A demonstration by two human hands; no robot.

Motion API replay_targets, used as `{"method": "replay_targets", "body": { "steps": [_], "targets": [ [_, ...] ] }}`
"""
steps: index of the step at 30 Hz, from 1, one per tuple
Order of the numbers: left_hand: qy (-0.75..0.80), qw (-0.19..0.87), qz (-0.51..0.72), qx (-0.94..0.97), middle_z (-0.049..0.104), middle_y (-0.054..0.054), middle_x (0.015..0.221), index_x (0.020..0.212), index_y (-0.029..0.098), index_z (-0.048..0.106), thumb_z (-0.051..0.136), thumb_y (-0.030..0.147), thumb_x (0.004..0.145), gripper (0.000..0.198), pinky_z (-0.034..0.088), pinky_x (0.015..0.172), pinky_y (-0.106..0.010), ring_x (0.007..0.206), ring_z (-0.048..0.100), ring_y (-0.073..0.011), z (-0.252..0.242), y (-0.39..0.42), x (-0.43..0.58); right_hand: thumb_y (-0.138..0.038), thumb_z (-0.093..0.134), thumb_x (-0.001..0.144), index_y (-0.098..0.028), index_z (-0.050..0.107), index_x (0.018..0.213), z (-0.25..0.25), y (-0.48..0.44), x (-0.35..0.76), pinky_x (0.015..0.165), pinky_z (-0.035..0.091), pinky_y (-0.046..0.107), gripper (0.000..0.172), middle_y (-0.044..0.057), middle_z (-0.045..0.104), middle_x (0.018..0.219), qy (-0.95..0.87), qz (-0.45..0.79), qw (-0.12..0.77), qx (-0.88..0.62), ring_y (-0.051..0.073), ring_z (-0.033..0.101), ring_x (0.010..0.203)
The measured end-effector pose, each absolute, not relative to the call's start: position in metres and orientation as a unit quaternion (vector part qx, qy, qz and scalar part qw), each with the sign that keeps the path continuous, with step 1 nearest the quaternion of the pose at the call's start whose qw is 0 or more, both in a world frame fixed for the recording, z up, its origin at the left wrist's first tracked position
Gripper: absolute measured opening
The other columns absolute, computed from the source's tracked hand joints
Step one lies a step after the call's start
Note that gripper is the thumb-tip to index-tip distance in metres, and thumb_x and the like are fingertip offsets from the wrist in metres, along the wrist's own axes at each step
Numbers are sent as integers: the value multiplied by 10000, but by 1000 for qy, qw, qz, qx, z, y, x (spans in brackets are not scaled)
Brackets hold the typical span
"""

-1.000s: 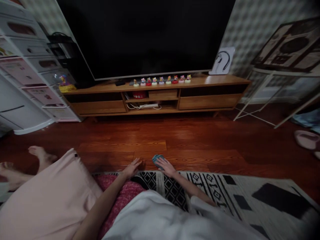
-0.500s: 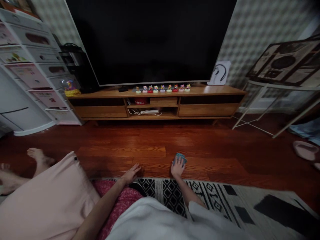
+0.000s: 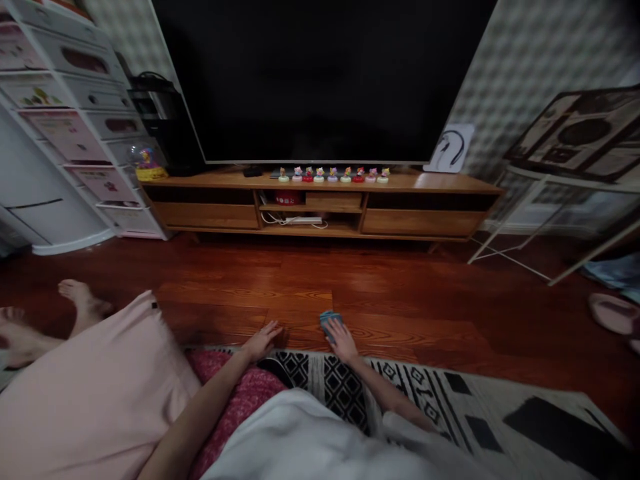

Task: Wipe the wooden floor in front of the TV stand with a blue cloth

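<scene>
Under the fingers of my right hand is a folded blue cloth, pressed against the reddish wooden floor. The hand lies over the cloth's near side and grips it against the boards. My left hand rests to the left of it at the rug's edge, palm down, fingers stretched out and holding nothing. A patterned grey and black rug lies beneath and in front of me.
A low wooden TV cabinet stands ahead, with several small figurines along its top under a large television. A pink cushion and another person's feet are at left. A white-legged stand and pink slippers are at right.
My right hand has slid the blue cloth leftward over the floor, towards my left hand. My left hand stays in about the same place. The view has shifted slightly.
</scene>
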State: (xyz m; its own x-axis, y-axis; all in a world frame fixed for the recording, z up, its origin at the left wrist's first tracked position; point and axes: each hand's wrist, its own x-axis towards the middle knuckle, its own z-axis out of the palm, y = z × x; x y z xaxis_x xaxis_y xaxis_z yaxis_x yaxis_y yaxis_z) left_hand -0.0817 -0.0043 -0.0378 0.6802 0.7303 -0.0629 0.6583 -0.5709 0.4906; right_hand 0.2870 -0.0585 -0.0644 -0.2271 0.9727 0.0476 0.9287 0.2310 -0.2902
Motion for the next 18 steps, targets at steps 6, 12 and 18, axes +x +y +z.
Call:
{"method": "replay_targets", "body": {
  "steps": [6,12,18],
  "targets": [
    [398,254,59,880,273,-74,1635,1516,249,413,537,117,840,700,248,1207,-487,1507,182,-283,-44,-1,-81,-323,279,974,-243,321,1556,-65,-61,392,1176,222,522,589,88,315,1620,-506,1,131,-853,257,229,1499],
    [382,246,52,889,243,-85,1645,1531,240,381,541,109,839,722,249,1206,-485,1508,175,-281,-46,0,-83,-292,340,933,-181,262,1576,-61,-32,331,1154,158,628,657,161,254,1631,-407,9,179,-896,348,185,1501],
    [391,236,33,889,219,-108,1649,1535,204,370,514,73,834,728,232,1213,-474,1512,156,-276,-46,-1,-84,-363,417,946,-289,323,1554,-67,-29,205,1195,144,543,619,66,262,1640,-700,95,161,-689,291,167,1517]
  ]
}}
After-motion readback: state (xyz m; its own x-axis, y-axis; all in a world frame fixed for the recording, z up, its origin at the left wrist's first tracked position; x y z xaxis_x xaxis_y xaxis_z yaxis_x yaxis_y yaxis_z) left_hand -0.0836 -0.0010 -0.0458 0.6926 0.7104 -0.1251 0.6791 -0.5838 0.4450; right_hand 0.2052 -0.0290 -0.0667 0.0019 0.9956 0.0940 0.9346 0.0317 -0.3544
